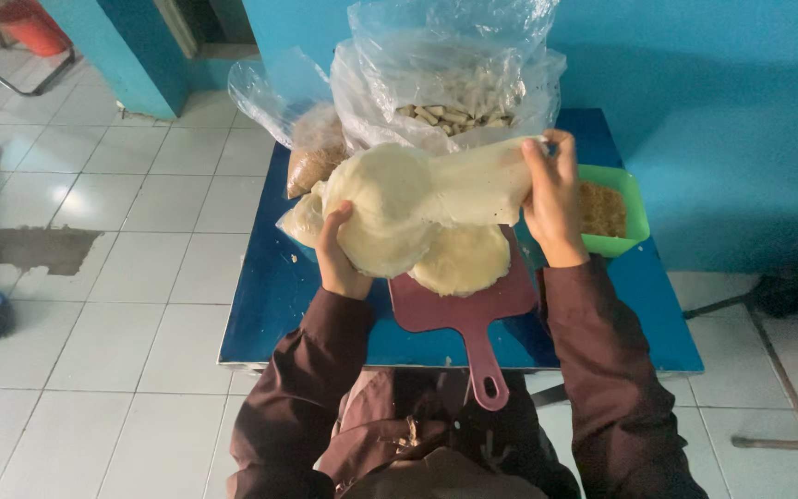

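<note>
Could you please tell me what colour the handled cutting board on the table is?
The flat plastic cutting board is dark reddish-maroon, seen best in the head view.

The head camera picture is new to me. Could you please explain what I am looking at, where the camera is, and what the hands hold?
There is no machine here. A person wears one camera on the head, so you look down at that person's own two arms in dark sleeves. In front stands a small blue table on a white tiled floor. The left hand supports a bulging clear bag of pale round wrappers from below, and the right hand grips its twisted end from above. Under the bag, a few wrappers lie on a dark red cutting board with a handle. Behind are a big plastic bag of pale pieces, a smaller bag of brown crumbs, and a green tray with brown crumbs.
</note>
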